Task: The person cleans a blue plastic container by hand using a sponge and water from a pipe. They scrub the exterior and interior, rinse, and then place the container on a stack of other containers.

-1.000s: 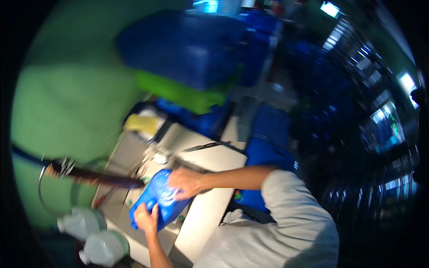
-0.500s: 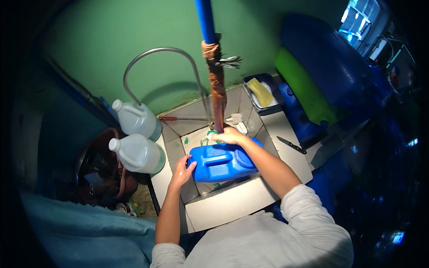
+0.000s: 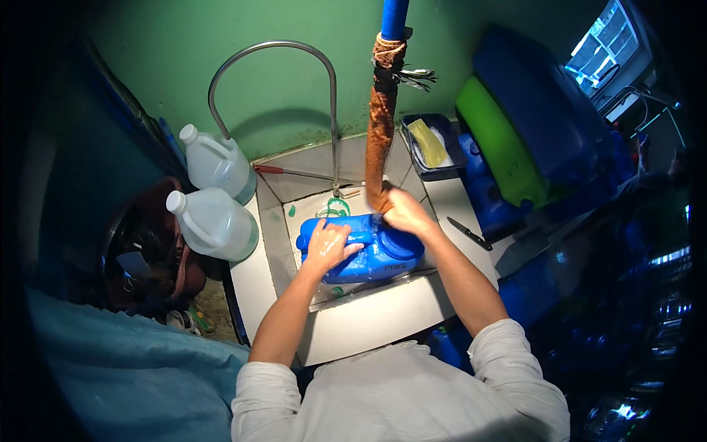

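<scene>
A wet blue plastic jerrycan (image 3: 383,267) lies on its side in the tiled sink (image 3: 375,309). My left hand (image 3: 328,247) grips it near its moulded handle, thumb toward me. Above its right part hangs a brown cloth sleeve (image 3: 381,125), tied round a blue pipe (image 3: 395,18). My right hand (image 3: 406,214) is closed round the sleeve's lower end, close to the jerrycan's big round cap (image 3: 400,241); it is slightly blurred. Behind the jerrycan a green ring-like piece (image 3: 335,207) rests on the sink floor.
Two large translucent jugs (image 3: 217,225) stand on the left ledge. A bent metal tap (image 3: 333,96) rises behind the sink. On the right ledge are a black-handled knife (image 3: 471,234) and a dark tub (image 3: 445,173) with a yellow sponge (image 3: 429,144). Blue and green containers (image 3: 493,140) stack beyond.
My left hand has moved from the jerrycan's left end onto its top. My right hand has taken hold of the sleeve's lower end. The jerrycan has turned, showing more of its cap side.
</scene>
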A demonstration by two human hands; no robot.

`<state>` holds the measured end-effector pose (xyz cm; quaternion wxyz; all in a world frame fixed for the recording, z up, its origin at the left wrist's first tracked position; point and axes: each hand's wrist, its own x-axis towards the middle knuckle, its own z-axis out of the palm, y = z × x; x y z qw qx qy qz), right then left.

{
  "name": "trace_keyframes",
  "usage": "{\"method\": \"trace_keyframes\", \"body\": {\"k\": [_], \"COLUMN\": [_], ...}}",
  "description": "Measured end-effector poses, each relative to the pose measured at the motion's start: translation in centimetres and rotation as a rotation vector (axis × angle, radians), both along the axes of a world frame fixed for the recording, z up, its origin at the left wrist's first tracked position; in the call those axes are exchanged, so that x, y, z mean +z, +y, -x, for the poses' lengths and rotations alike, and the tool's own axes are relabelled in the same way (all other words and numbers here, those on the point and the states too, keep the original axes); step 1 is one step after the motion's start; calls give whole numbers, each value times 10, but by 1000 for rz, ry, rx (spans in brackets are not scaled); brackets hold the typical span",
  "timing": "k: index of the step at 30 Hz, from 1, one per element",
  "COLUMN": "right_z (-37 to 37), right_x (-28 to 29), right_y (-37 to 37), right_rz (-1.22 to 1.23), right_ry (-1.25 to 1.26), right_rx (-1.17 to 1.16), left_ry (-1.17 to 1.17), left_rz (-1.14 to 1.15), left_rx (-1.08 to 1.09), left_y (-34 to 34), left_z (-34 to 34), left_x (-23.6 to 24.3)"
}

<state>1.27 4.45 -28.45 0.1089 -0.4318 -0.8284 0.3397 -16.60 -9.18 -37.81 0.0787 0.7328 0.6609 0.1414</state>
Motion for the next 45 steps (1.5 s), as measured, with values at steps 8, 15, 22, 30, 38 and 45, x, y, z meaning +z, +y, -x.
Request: {"method": "trace_keyframes", "body": {"k": [8, 15, 22, 30, 38, 45], "right_z": [-42, -43, -81, -15, -90, -43], "right_x": [-17, -37, -50, -32, -18, -49], "right_y": [27, 7, 27, -30, 1, 53], "right_rz": [20, -147, -299, -148, -264, 111], "right_ry": [296, 271, 134, 305, -124, -118], "right_rx": [-169, 167, -146, 231, -196, -241], "left_ry": [-55, 96, -233, -180, -209, -238], "left_rz": [-67, -162, -122, 215, 168, 287], "left_rx": [1, -126, -32, 32, -28, -4], "left_y": [12, 48, 29, 24, 18, 27], "left_z": [-15, -71, -43, -21, -16, -20], "left_x": [21, 3, 8, 24, 22, 16]}}
